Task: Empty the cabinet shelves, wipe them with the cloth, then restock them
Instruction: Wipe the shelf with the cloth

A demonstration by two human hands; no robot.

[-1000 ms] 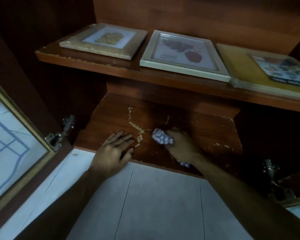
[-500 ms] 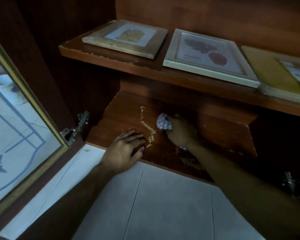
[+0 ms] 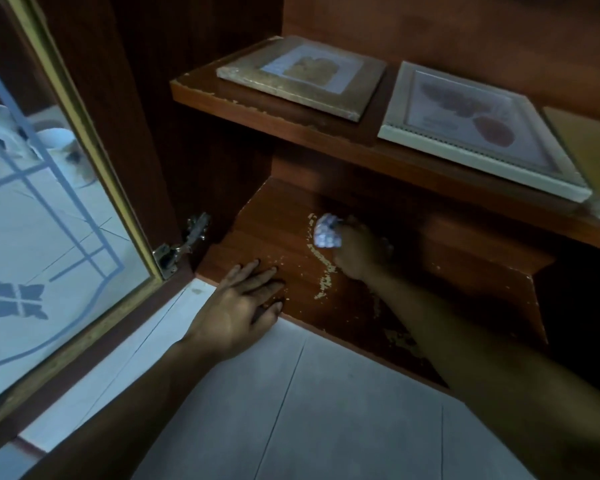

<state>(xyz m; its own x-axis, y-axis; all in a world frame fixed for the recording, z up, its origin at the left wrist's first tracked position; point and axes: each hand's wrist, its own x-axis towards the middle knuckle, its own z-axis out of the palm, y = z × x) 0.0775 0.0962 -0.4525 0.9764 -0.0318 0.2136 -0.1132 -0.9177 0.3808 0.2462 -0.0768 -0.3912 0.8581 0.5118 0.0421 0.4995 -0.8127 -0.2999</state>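
Observation:
The bottom shelf of the wooden cabinet is bare brown wood with a chipped, pale line running across it. My right hand grips a crumpled white-and-blue cloth and presses it on that shelf, at the far end of the pale line. My left hand rests flat with straight fingers on the shelf's front edge. On the upper shelf lie a gold-framed picture, a white-framed picture and a yellow item at the right edge.
The glass cabinet door with a gold frame stands open at the left, hung on a metal hinge. Pale floor tiles lie in front of the cabinet. The right side of the cabinet is dark.
My right hand has pushed the cloth farther back along the bottom shelf. The view has shifted left, showing more of the door. My left hand has stayed on the shelf edge.

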